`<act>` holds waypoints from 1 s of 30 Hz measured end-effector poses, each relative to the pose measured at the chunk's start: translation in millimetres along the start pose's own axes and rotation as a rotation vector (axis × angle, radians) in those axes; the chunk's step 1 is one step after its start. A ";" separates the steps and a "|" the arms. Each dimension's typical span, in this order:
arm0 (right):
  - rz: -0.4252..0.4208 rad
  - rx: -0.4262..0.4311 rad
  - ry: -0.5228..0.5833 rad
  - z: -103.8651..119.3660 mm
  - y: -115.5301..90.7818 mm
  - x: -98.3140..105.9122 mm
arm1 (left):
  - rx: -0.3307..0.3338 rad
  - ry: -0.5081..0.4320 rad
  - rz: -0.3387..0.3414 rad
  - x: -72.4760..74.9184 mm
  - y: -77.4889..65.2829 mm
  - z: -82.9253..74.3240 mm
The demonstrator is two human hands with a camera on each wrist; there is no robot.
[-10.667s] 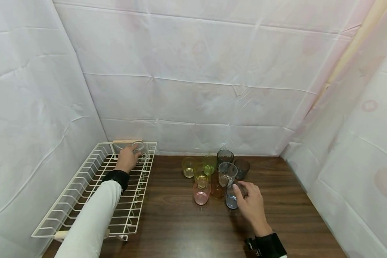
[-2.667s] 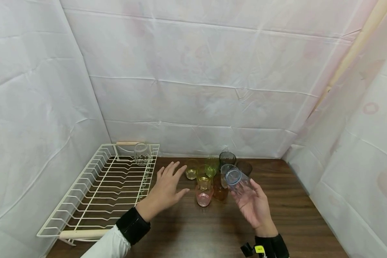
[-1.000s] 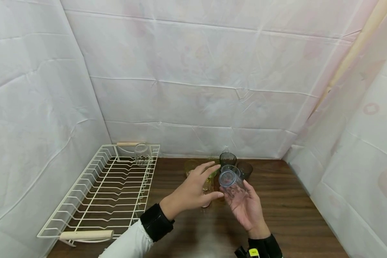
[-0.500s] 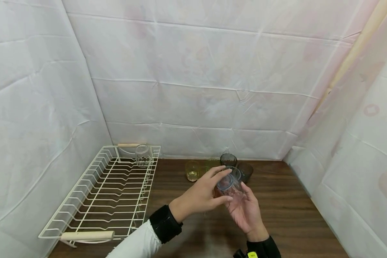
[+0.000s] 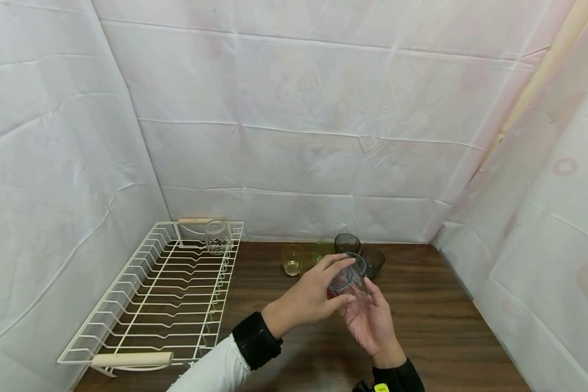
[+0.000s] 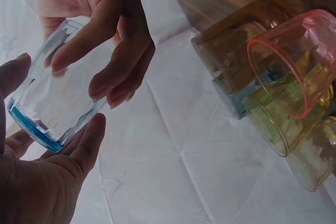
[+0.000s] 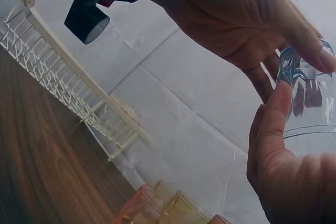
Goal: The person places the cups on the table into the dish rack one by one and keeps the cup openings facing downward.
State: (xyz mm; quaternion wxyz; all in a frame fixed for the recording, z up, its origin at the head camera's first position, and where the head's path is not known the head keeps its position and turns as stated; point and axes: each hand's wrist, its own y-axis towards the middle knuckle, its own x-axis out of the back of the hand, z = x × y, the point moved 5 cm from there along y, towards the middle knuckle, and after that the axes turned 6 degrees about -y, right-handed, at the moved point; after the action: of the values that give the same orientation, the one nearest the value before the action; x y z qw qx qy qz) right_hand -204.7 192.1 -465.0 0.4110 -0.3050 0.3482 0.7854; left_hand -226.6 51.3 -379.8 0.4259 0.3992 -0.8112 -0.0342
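Observation:
A pale blue drinking glass (image 5: 342, 280) is held up, tilted, between both hands, in front of the other glasses. My left hand (image 5: 306, 296) grips its blue-tinted base end, thumb on one side and fingers on the other. From the right, my right hand (image 5: 371, 324) holds the body of the glass, fingers curled round it. The left wrist view shows the thick blue base of this glass (image 6: 52, 108) toward the left hand. In the right wrist view, the fingers of both hands overlap the glass (image 7: 310, 95).
A white wire dish rack (image 5: 132, 357) stands left, with a clear glass (image 5: 218, 238) in its far right corner. Behind the hands are a yellow glass (image 5: 292, 261), a green glass (image 5: 322, 250) and dark glasses (image 5: 374, 262). A pink glass (image 6: 278, 61) shows in the left wrist view.
The left hand has let go of the clear glass in the rack, moved right and taken hold of the blue glass. The right hand has lifted and tilted that glass off the table.

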 end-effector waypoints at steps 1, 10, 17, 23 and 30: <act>0.001 -0.002 0.000 -0.2 0.1 0.3 | 0.001 -0.003 0.000 -0.3 0.2 0.6; -0.021 -0.001 -0.016 -0.1 1.5 4.1 | 0.018 -0.014 -0.001 -3.5 -0.3 6.6; -0.025 0.025 -0.045 0.0 2.9 5.8 | 0.011 -0.014 -0.003 -3.4 -1.9 7.2; 0.008 0.031 -0.088 0.6 4.0 6.9 | 0.012 -0.031 -0.031 -2.8 -5.3 10.5; 0.023 0.012 -0.157 3.0 3.5 6.8 | -0.004 -0.018 -0.088 1.5 -10.2 12.3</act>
State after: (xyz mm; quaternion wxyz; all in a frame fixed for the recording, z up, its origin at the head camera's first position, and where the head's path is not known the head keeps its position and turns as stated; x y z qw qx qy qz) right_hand -211.5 196.0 -467.5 0.4296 -0.2359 0.3231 0.8095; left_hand -229.6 39.8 -390.6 0.4175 0.4332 -0.7966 -0.0582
